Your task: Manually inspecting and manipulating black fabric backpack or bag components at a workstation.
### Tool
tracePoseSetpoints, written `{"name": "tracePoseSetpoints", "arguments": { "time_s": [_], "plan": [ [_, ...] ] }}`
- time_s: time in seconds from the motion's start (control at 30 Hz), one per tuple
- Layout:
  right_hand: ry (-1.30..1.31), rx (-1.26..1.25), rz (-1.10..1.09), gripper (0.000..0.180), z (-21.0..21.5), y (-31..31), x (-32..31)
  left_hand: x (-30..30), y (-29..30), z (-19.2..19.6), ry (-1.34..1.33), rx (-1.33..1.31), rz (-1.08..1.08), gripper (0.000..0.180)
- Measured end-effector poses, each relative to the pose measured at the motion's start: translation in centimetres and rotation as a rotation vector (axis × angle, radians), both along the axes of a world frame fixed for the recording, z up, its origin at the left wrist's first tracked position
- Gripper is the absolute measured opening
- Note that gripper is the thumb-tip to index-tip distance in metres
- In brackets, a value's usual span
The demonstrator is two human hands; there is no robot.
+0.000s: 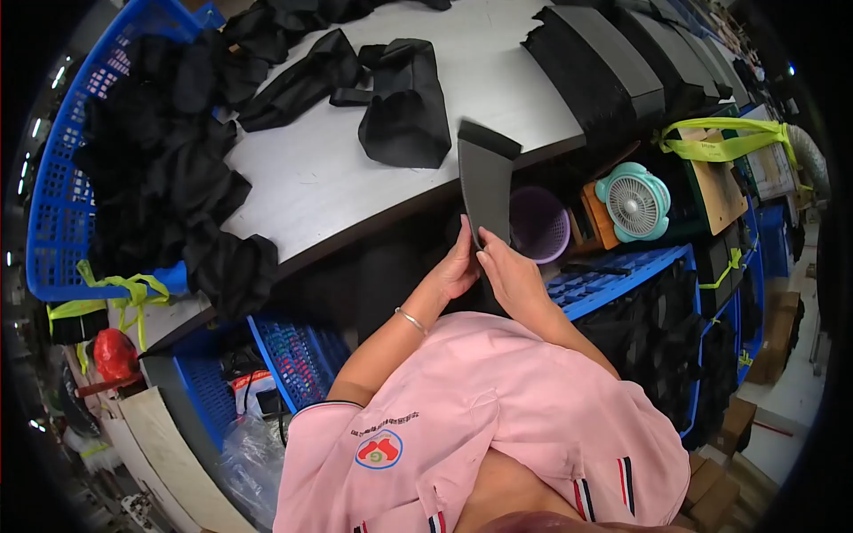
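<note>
A: Both hands are on the dark grey foam panel point(486, 182). The left hand point(457, 266) grips its lower left edge with the fingers closed around it, and the right hand point(508, 274) pinches the lower right edge, thumb on the front face.

B: So where is the panel sitting?

A: It isn't sitting on anything. It stands upright in the air in front of the pink shirt point(480, 426), its top end level with the near edge of the grey table point(311, 178), and its top corner looks folded over.

B: What could go wrong?

A: I count 2 risks. First, the grip is only at the bottom, so the tall panel could tip or bend away from the hands. Second, it hangs past the table edge, above the purple basket point(538, 224) and the blue crate point(613, 275); if it slips, it would likely drop down there rather than onto the table.

B: And the black fabric cover point(404, 111)?

A: It lies on the table, well apart from the hands, beside the blue basket of black fabric point(62, 178). The loose straps near it could snag anything slid across.
</note>
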State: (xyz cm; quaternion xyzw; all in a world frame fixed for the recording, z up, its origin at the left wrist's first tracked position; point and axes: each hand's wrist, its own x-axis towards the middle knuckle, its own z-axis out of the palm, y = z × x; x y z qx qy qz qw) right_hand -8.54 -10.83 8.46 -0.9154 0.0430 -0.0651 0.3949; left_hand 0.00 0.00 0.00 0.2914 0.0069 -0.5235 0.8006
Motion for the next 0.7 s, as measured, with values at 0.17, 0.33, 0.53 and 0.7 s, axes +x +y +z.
{"name": "tracePoseSetpoints", "arguments": {
  "time_s": [0.17,0.33,0.53,0.7],
  "plan": [
    [0.156,0.406,-0.013,0.024,2.7,-1.7,-1.3,1.0,-0.2,2.5,-0.127,-0.275,0.074,0.106],
    [0.215,0.532,-0.139,0.022,2.1,-1.5,-0.4,2.6,2.3,5.4,-0.064,-0.133,0.298,0.056],
    [-0.328,-0.200,-0.193,0.036,2.1,0.1,1.3,3.3,3.9,5.8,-0.053,-0.055,0.364,0.046],
    [0.088,0.294,0.001,0.031,2.0,0.0,1.9,2.7,4.0,6.1,-0.230,-0.057,0.328,0.059]
  ]
}}
